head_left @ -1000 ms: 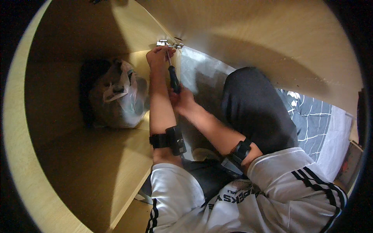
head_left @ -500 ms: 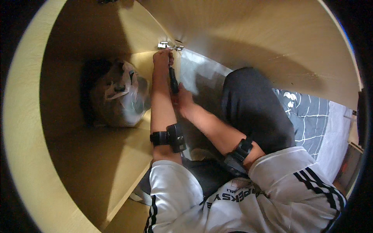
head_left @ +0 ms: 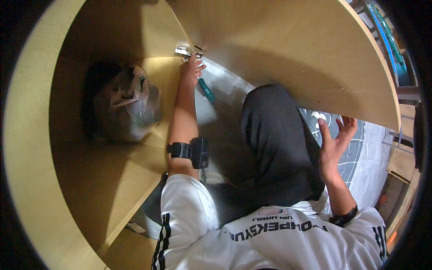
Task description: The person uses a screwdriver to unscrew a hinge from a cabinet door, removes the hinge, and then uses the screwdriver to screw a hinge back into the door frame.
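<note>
A silver hinge (head_left: 183, 51) joins the cabinet wall to the wooden door (head_left: 288, 49) at the top of the view. My left hand (head_left: 191, 71) is raised right beneath it, its fingers closed around the shaft of a screwdriver (head_left: 206, 90). The screwdriver's green handle sticks out below my fingers, slanting down to the right. Its tip is hidden by the hand and the hinge. At the right, my right hand (head_left: 335, 146) is empty, thumb and fingers spread; its fingertips reach the door's lower edge, and I cannot tell whether they touch it.
Inside the wooden cabinet (head_left: 121, 180) on the left sits a clear plastic bag (head_left: 139, 105) with unclear contents. My bent knee (head_left: 274, 121) in dark trousers rises below the door. Dark checked fabric (head_left: 355, 148) lies beyond my right hand, and shelving (head_left: 402, 90) stands at the far right.
My right hand has let go of the screwdriver handle and moved right to the door's lower edge, opening its fingers. My left hand stays by the hinge. The view has shifted slightly.
</note>
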`<state>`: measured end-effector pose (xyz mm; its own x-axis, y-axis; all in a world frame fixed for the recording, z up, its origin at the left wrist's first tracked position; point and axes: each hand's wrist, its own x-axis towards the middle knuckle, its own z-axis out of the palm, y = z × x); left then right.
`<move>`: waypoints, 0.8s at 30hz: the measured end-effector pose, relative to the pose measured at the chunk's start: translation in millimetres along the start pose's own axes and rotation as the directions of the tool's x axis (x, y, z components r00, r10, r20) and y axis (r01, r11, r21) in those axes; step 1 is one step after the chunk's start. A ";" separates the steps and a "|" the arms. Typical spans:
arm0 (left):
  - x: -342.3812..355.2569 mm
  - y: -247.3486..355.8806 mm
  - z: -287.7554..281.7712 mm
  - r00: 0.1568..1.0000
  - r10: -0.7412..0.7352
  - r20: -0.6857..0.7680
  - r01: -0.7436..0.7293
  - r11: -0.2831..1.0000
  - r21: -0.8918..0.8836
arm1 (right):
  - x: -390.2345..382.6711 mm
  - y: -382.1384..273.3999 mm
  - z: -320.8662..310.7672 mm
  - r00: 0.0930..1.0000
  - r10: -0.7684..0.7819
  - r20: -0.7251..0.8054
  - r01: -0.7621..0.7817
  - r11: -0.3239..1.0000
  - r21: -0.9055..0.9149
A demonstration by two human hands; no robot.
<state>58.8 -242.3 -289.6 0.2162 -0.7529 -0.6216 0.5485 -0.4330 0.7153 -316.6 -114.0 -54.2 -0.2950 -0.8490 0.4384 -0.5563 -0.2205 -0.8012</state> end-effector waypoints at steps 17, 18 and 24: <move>-2.8 11.4 -2.7 0.995 0.098 -0.036 -0.098 0.995 0.004 | 79.0 55.6 8.4 0.792 0.199 0.578 -0.332 0.934 0.134; -1.5 10.7 -5.2 0.992 0.116 -0.053 -0.116 0.993 -0.011 | 80.7 54.8 7.6 0.794 0.190 0.577 -0.329 0.933 0.147; -2.6 11.9 -10.5 0.982 0.183 -0.040 -0.175 0.973 0.152 | 93.7 58.9 5.3 0.806 0.111 0.581 -0.234 0.962 0.141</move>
<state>73.3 -240.2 -282.9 0.3450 -0.7989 -0.4927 0.3727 -0.3652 0.8531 -372.9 -209.1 -62.4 0.1516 -0.9880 0.0281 -0.3562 -0.0811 -0.9309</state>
